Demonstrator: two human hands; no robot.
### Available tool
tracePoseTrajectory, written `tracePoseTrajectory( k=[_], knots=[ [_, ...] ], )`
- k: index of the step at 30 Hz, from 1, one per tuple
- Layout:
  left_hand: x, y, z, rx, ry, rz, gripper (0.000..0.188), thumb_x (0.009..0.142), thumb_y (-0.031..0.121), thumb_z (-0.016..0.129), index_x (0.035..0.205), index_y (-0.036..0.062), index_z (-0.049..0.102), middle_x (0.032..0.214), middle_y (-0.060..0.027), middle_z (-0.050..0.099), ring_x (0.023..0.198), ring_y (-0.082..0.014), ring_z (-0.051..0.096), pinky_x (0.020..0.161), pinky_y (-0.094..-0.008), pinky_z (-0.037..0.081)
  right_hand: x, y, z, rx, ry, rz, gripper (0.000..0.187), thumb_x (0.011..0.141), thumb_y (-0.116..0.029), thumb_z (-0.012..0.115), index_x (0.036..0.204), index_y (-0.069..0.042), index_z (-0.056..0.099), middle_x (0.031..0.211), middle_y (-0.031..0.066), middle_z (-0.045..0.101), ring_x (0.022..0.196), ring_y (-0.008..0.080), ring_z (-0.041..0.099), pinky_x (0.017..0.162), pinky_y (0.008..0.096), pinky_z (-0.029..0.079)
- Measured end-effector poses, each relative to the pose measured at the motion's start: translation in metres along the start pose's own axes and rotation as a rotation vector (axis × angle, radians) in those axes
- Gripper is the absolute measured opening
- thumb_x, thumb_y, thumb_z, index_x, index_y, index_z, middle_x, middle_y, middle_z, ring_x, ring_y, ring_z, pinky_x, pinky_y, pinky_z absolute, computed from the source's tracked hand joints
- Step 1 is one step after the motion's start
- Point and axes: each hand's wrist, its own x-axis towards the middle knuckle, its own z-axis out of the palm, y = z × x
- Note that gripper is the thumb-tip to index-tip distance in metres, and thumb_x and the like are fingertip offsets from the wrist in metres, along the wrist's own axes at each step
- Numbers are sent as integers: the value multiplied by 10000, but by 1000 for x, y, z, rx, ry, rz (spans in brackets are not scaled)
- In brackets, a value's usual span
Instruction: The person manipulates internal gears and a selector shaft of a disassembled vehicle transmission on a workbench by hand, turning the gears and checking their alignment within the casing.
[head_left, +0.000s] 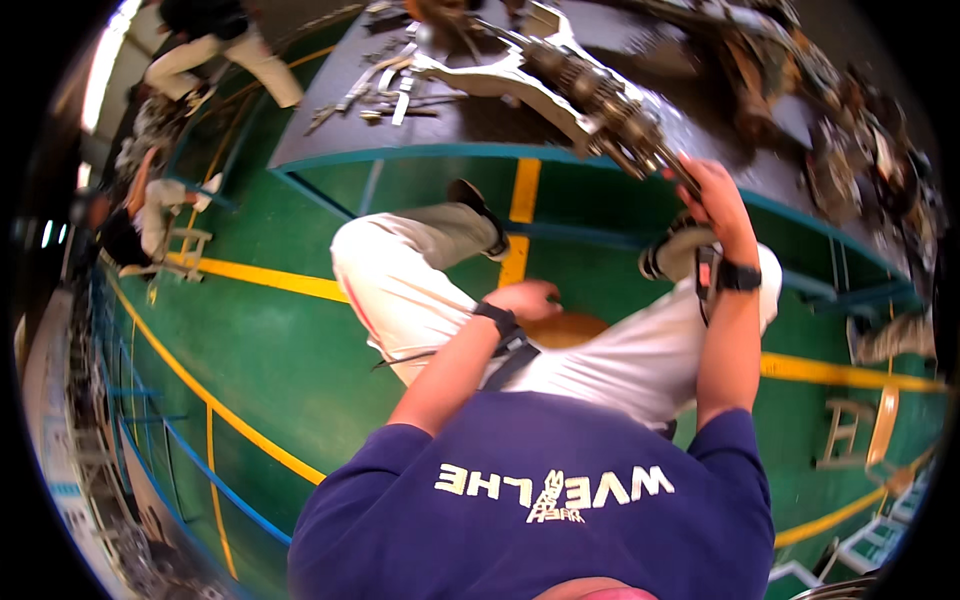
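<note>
My right hand [712, 200] is closed around the near end of a gear shaft [608, 100], a dark metal shaft carrying several gears. The shaft lies slanted at the front edge of the workbench [320, 128]. Beside it, to the left, is a silvery, curved metal casting [490, 78]; whether the two are joined I cannot tell. My left hand [525, 298] hangs over my lap, away from the bench. Its fingers are loosely bent, with nothing visible in them.
Loose hand tools [385, 85] lie on the bench's left part. Greasy metal parts [850, 150] crowd its right side. Between my legs shows a brown round seat [565, 330]. Other people, one seated [145, 225], are at the far left. A wooden chair [882, 425] stands at right.
</note>
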Motion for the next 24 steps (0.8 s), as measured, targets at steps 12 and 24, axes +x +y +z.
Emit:
tracePoseTrajectory(
  k=[12, 24],
  knots=[
    [21, -4, 32, 114, 16, 75, 484, 909, 448, 669, 1182, 60, 762, 1202, -182, 741, 1145, -382, 683, 981, -487, 540, -8, 31, -44, 244, -116, 82, 359, 1087, -418, 529, 1150, -94, 669, 637, -26, 543, 380, 49, 356, 331, 208, 243],
    [22, -2, 27, 128, 70, 57, 446, 920, 422, 690, 1175, 66, 770, 1167, -167, 754, 1136, -383, 690, 937, -531, 562, 22, 38, -39, 211, -51, 37, 364, 1094, -421, 527, 1180, -95, 666, 585, -39, 467, 357, 58, 324, 314, 231, 221]
  ],
)
